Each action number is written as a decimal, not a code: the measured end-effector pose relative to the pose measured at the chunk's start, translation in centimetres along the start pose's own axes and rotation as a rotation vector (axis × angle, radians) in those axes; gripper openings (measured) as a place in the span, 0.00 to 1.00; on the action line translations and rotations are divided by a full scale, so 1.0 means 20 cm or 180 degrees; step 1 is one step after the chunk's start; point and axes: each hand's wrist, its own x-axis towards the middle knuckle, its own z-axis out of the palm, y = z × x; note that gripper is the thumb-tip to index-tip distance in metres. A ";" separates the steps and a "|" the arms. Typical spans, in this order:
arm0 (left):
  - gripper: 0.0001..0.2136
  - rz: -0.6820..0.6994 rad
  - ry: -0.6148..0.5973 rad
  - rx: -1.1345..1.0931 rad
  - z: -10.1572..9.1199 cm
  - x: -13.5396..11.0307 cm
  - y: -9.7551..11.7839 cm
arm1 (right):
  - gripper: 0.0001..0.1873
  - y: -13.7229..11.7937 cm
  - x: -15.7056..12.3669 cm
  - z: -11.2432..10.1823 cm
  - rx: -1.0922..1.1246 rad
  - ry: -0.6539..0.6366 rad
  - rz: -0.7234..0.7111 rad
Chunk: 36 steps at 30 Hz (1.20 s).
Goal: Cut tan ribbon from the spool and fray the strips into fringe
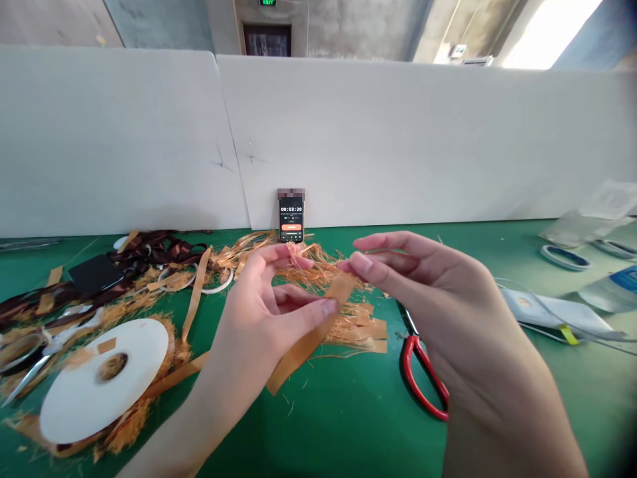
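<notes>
A tan strip (306,342) is held at the centre of the frame, above the green bench (343,415). It is gripped by the left hand (266,309), its upper part pressed between thumb and curled fingers, while its lower end is left hanging free. Its long axis is slanted from lower left to upper right, so that the upper end is pointed at the fingertips of the right hand (435,285). By the left hand the strip is crossed near its upper part; by the right only the upper end is approached. The right thumb and forefinger are brought close together there, but whether that end is pinched or merely met cannot be told.

Behind and below the strip, frayed pieces (361,332) are spread on the bench, their uncut ends turned to the right. Red-handled scissors (409,368) are laid just right of these, partly covered by the right forearm. At lower left a white spool (64,398) is seen, and a phone (291,219) is propped upright against a white panel (398,146) in mid-frame.
</notes>
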 end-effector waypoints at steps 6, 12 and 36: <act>0.23 0.0009 -0.0020 -0.0029 -0.01 0.02 -0.01 | 0.12 0.00 -0.01 -0.02 -0.0173 0.0168 0.0029; 0.23 0.0027 -0.0026 -0.0006 -0.01 0.02 -0.02 | 0.12 -0.02 -0.01 -0.01 -0.0245 0.0119 0.0192; 0.24 0.0150 -0.0013 0.0120 -0.01 0.04 -0.04 | 0.09 0.00 -0.01 -0.05 0.0029 0.0434 -0.0419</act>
